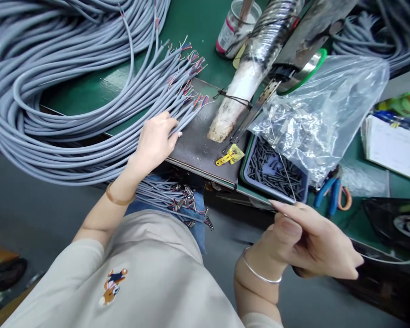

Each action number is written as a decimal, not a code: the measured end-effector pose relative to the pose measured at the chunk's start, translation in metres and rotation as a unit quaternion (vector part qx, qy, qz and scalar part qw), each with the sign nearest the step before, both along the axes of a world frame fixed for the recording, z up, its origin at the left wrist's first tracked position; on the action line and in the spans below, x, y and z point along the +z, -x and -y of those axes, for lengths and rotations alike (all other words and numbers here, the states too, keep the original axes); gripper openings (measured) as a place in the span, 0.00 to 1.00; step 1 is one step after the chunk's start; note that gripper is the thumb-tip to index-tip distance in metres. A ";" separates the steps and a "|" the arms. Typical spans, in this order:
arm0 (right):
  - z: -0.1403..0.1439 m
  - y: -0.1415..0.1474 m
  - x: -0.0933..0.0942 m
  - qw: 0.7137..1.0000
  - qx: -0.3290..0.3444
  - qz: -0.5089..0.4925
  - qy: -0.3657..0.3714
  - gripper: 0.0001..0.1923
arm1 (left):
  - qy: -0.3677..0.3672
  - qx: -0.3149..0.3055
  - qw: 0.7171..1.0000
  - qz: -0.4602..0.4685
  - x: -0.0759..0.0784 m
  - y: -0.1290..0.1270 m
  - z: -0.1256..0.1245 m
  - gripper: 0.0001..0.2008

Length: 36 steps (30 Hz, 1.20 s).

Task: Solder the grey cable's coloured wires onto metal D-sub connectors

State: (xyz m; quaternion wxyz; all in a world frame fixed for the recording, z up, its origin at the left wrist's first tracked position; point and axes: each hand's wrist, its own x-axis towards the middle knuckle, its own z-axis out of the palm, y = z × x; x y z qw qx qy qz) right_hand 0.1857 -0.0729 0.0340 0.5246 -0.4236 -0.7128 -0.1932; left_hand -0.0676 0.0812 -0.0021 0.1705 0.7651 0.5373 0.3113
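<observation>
**Hands at the cable ends: one wire at a time**

The right hand (314,246), lower right of the frame, is pinched shut — thumb and forefinger pressed together, seemingly on a thin wire (284,169) that rises from the fingertips toward the tray; what exactly it grips is too fine to tell. The left hand (155,141), at centre left, lies with loosely curled fingers on the fanned grey cables (89,109), touching them just short of their stripped ends (191,86), not clenched around any one.

Just below that hand, at the desk's near edge, a second bunch of cables (177,200) hangs into the lap, its ends already fitted with small metal terminals.

Further in, a dark mat (194,146) lies on the green desk (198,27), and the stripped ends spread over its upper left corner. To do this step well, I judge the left hand should separate a single cable from the fan and keep the rest pressed flat, so the coloured cores do not tangle.

Right of the mat sits a blue tray (273,171) of small dark pins, partly under a clear plastic bag (321,109). A pale wrapped tool (239,95) slants down onto the mat — its tip is best avoided by the fingers. Blue-handled pliers (331,193) lie beside the tray. A jar (235,27) stands at the top.
</observation>
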 end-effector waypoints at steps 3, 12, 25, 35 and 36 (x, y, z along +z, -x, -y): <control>0.001 -0.008 -0.005 1.000 -0.007 0.004 -0.015 0.12 | 0.042 0.020 0.984 0.172 -0.007 0.010 0.016 0.10; 0.000 -0.015 -0.012 0.998 -0.016 -0.057 -0.033 0.12 | -0.105 0.177 0.938 0.279 -0.020 0.018 -0.002 0.13; -0.003 0.008 -0.024 0.972 -0.090 -0.195 0.096 0.11 | 0.485 -0.237 0.756 0.370 0.043 -0.031 0.093 0.13; -0.005 0.023 -0.027 0.861 -0.012 -0.368 0.351 0.05 | 0.448 -0.139 0.781 0.412 0.014 -0.042 0.097 0.14; -0.005 0.024 -0.026 0.852 -0.008 -0.370 0.370 0.06 | 0.446 -0.134 0.783 0.412 0.014 -0.043 0.097 0.13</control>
